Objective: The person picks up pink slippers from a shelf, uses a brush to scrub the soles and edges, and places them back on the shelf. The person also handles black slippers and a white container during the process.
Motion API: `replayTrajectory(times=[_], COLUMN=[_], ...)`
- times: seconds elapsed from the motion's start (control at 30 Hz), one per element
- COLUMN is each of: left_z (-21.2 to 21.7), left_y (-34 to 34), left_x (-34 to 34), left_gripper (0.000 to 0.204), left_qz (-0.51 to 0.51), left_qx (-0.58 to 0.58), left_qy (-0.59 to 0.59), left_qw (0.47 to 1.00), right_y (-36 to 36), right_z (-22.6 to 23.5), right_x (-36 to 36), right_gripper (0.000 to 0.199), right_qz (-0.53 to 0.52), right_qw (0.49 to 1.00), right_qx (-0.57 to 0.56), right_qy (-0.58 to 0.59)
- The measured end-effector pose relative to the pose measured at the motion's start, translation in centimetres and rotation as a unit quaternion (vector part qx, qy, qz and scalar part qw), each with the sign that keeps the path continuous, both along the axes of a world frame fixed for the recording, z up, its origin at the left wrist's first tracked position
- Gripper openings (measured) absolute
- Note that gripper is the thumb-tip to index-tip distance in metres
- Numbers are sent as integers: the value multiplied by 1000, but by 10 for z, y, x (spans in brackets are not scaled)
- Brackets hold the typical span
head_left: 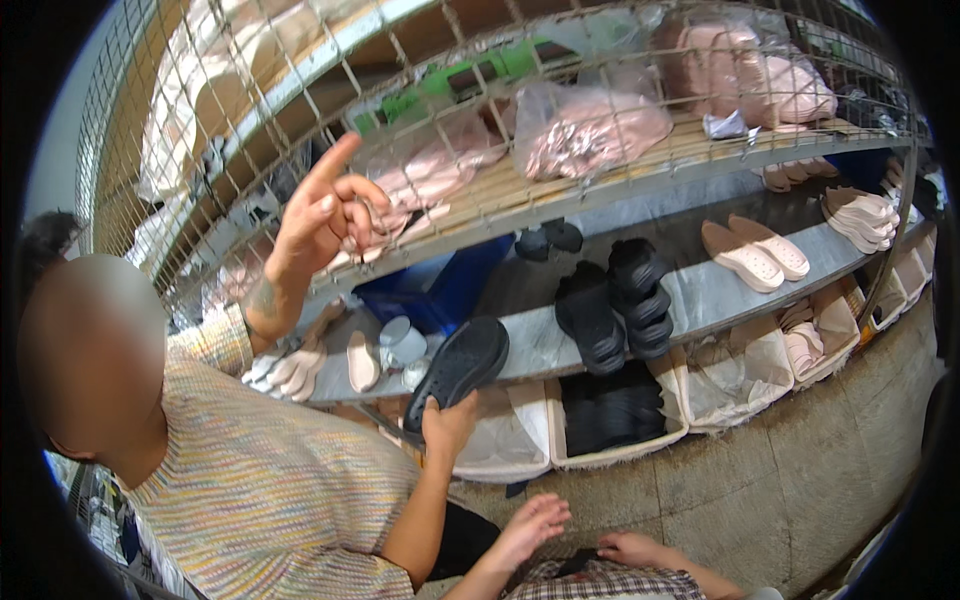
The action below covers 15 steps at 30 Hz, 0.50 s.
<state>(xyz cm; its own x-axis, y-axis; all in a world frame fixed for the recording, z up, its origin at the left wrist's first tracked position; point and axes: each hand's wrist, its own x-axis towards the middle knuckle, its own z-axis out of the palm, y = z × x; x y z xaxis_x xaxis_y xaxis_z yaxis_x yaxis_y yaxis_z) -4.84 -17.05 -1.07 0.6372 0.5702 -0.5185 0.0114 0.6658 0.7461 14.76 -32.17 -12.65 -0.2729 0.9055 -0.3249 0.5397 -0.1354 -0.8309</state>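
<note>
My left hand [535, 525] is raised above my lap with its fingers stretched out, holding nothing. Beside it, close to my checked clothing [620, 582], is my right hand [637, 550]. Its fingers are loosely bent and apart, and I see nothing in them. A small dark thing [575, 562] lies between my hands, too unclear to name. On the left stands a co-worker in a multicoloured knit top [270, 460]. One of the co-worker's hands [448, 425] grips a black shoe [468, 365] with holes in its upper. The other hand [325, 215] points upward at the wire mesh.
A wire-mesh shelf [590, 200] holds bags of pink pieces [595, 130]. On the grey ledge below are black shoes [590, 320], pale pink shoes [755, 255], a mug [402, 343] and a blue bin [435, 290]. Lined baskets [735, 370] stand underneath, beside the tiled floor [800, 450].
</note>
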Motion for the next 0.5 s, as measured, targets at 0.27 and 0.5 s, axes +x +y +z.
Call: replayTrajectory(times=[0.27, 0.5], left_z=[-81, 39], left_y=[5, 18], left_x=[30, 58], left_gripper=[35, 36], left_qz=[-166, -123], left_qx=[-8, 181], left_qy=[25, -15], left_qw=[986, 976], right_y=[-36, -35], right_z=[-36, 5], right_x=[-12, 5], right_gripper=[36, 30], right_qz=[-150, -154], right_qw=[976, 983], right_qx=[67, 6], right_qy=[146, 97])
